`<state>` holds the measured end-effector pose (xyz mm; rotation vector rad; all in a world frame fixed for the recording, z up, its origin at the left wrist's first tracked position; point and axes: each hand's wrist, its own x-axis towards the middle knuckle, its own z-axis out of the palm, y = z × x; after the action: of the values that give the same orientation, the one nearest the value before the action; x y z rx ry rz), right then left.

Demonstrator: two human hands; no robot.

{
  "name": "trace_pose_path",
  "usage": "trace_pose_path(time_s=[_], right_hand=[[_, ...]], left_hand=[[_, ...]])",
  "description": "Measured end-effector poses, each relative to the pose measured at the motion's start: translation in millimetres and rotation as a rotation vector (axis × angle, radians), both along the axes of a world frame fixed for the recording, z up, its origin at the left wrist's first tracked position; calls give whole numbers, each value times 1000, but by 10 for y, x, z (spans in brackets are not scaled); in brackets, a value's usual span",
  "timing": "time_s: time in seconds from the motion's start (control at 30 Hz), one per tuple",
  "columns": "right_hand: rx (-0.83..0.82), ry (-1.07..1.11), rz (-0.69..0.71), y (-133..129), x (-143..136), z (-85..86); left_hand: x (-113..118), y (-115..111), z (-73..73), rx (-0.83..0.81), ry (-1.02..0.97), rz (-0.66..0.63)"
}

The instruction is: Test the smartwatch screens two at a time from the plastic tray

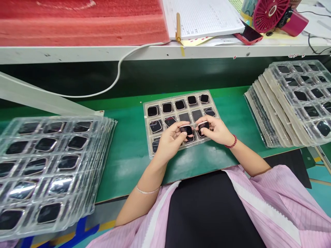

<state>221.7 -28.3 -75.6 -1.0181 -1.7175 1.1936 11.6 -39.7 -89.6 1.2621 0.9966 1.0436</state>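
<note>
A clear plastic tray [146, 119] with square pockets lies on the green bench in front of me. Most of its pockets hold dark, rounded-square pieces that look like smartwatch cases; two pockets in the middle row hold none. My left hand [169, 141] is closed on one watch case [186, 130], its dark face turned up, just above the tray. Beside it, my right hand [218, 130] pinches another watch case [203, 126] between thumb and fingers. The two pieces are held apart, side by side. My fingers hide part of the tray's front row.
Stacks of filled trays stand at the left [58, 172] and right [276, 103]. Above the bench, a white shelf [207, 51] carries red foam [85, 24], papers [204, 17], a pen [178, 26], a phone [248, 34] and a small fan [270, 13]. A white cable [119, 70] hangs below it.
</note>
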Motion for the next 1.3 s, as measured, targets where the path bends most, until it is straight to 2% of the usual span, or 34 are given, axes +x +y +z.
trace_pose_path(time_s=[0.43,0.57,0.63,0.73,0.8,0.93,1.0,1.1,1.17,1.23,1.3], right_hand=[[-6,-18,-24,-12,-14,-20],[-36,20,-36,6,-16,-51],[-56,63,-34,16,-12,-58],[-108,111,-30,12,4,-57],[-141,138,-24,0,24,-58],[-213,176,-30,1,85,-72],[-282,217,-5,11,109,-71],[-437,355,62,30,126,-37],[-529,451,89,34,124,33],[-593,532,120,1,106,172],[-623,622,184,-98,59,390]], left_hand=[[31,-9,75,-59,-21,-17],[33,38,74,-152,-133,-53],[8,25,137,-217,-223,-103],[-66,-106,354,-303,-387,-260],[-102,-247,543,-363,-468,-454],[-92,-450,883,-424,-507,-930],[-86,-494,1013,-418,-540,-1022],[-117,-557,1143,-387,-548,-1033],[-165,-614,1170,-352,-507,-1032],[-224,-659,1145,-314,-484,-985],[-281,-655,1079,-262,-519,-852]])
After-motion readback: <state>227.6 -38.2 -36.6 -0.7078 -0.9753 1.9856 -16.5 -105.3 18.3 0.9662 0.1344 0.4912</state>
